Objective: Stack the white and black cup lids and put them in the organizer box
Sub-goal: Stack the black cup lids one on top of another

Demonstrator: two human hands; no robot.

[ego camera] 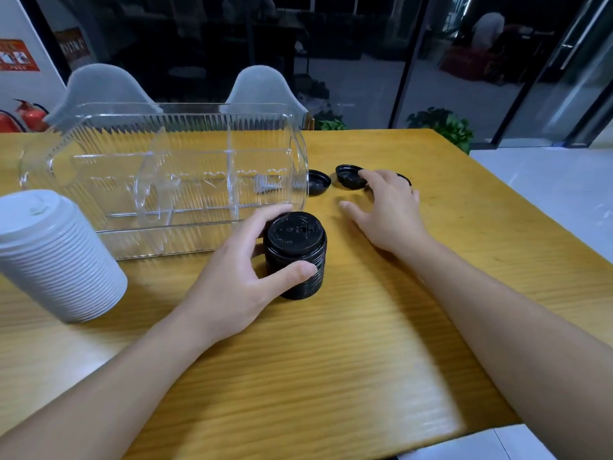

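Note:
A stack of black cup lids stands upright on the wooden table, just in front of the clear organizer box. My left hand grips this stack, thumb on its front and fingers behind. A taller stack of white lids stands at the left. Loose black lids lie past the box's right end: one beside the box, another right of it, and a third mostly hidden. My right hand hovers over them with fingers spread, holding nothing.
Two grey chairs stand behind the table's far edge, in front of dark glass walls. Green plants sit beyond the far right corner. Red fire extinguishers stand at the far left. The table's right edge drops to a pale floor.

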